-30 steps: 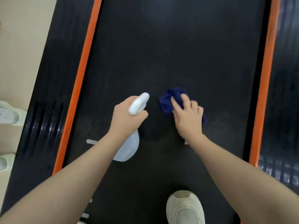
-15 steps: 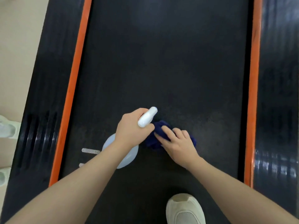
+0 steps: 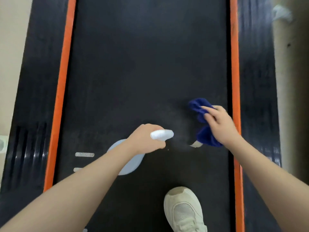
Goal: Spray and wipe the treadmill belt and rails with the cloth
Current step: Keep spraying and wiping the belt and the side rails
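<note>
The black treadmill belt (image 3: pixel 142 72) runs away from me between two orange strips, one on the left (image 3: pixel 62 84) and one on the right (image 3: pixel 235 64), with black side rails (image 3: pixel 35 81) outside them. My left hand (image 3: pixel 147 138) grips a pale blue spray bottle (image 3: pixel 128 158) with a white nozzle (image 3: pixel 162 134) pointing right, held low over the belt's middle. My right hand (image 3: pixel 220 124) presses a dark blue cloth (image 3: pixel 200 114) flat on the belt, close to the right orange strip. A white tag hangs from the cloth's lower edge.
A white sneaker (image 3: pixel 184 210) stands on the belt near the bottom edge. White marks (image 3: pixel 84 154) are printed on the belt at the left. Beige floor (image 3: pixel 11 47) lies left of the treadmill, a wall or post (image 3: pixel 291 81) to the right.
My right hand has slid the cloth from beside the bottle rightward toward the right orange strip. My left hand and the bottle stayed near the belt's middle, the nozzle turned to the right.
</note>
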A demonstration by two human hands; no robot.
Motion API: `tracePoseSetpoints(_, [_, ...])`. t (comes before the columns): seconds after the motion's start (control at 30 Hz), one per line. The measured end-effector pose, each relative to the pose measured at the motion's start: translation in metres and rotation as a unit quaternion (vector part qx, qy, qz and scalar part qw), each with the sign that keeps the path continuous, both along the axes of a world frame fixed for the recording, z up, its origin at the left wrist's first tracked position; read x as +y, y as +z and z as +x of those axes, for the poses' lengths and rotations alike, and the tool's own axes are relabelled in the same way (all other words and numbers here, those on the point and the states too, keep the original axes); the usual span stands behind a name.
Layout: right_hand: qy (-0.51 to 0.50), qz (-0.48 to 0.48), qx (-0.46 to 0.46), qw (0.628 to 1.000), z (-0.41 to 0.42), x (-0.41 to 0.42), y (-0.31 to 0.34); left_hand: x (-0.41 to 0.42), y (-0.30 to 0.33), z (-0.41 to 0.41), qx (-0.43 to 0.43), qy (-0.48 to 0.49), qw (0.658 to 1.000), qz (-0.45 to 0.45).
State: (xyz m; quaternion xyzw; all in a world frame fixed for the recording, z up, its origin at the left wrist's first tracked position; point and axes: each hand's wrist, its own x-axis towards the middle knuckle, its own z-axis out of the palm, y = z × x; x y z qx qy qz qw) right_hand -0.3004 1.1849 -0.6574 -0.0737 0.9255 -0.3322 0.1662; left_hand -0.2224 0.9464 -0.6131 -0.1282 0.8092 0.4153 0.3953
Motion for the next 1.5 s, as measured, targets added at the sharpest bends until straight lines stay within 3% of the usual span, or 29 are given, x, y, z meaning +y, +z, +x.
tracePoseSetpoints(0.07, [-0.155,-0.077,-0.046,0.984,0.012,0.036,0.003,0.021,-0.007,-0.01,0.013,0.026,1.0,-0.012])
tracePoseSetpoints(0.17, [-0.309,-0.162,-0.066,0.935,0.033,0.076,0.014,0.065,-0.015,-0.024,0.01,-0.013,0.999,-0.032])
tracePoseSetpoints(0.3, [-0.358,-0.203,-0.044,0.91,0.053,0.087,0.013,0.105,-0.027,-0.028,0.022,-0.013,0.999,-0.033])
tracePoseSetpoints(0.57, [-0.216,-0.148,-0.036,0.965,0.06,0.031,0.006,0.065,-0.017,0.003,0.063,0.132,0.989,-0.029])
tracePoseSetpoints(0.73, [-0.117,-0.015,0.001,0.993,0.058,0.0,-0.011,0.037,-0.011,0.016,0.09,0.189,0.976,-0.063])
tracePoseSetpoints(0.87, [-0.131,0.116,0.047,0.984,0.049,-0.033,-0.02,0.023,-0.002,0.004,0.102,0.229,0.967,-0.051])
tracePoseSetpoints(0.9, [-0.093,0.132,0.086,0.983,0.047,-0.044,-0.02,0.019,0.001,0.001,0.116,0.247,0.961,-0.047])
tracePoseSetpoints(0.97, [0.093,0.17,0.156,0.969,0.052,-0.066,-0.029,0.013,0.006,-0.007,0.161,0.277,0.946,-0.042])
tracePoseSetpoints(1.03, [0.274,0.188,0.142,0.933,0.07,-0.079,-0.042,0.01,0.01,-0.013,0.184,0.275,0.943,-0.046])
tracePoseSetpoints(1.07, [0.309,0.191,0.139,0.921,0.073,-0.078,-0.044,0.009,0.01,-0.015,0.185,0.27,0.944,-0.044])
tracePoseSetpoints(1.17, [0.294,0.23,0.195,0.907,0.035,-0.059,-0.048,0.01,0.007,-0.017,0.181,0.276,0.943,-0.029])
tracePoseSetpoints(1.3, [0.107,0.296,0.186,0.931,-0.001,-0.047,-0.045,0.019,0.007,-0.016,0.174,0.28,0.944,-0.01])
tracePoseSetpoints(1.4, [0.184,0.241,0.194,0.933,0.06,-0.04,-0.044,0.027,0.008,-0.025,0.152,0.256,0.955,-0.001])
tracePoseSetpoints(1.5, [0.277,0.243,0.214,0.905,0.071,-0.022,-0.046,0.041,0.005,-0.044,0.145,0.237,0.96,-0.009])
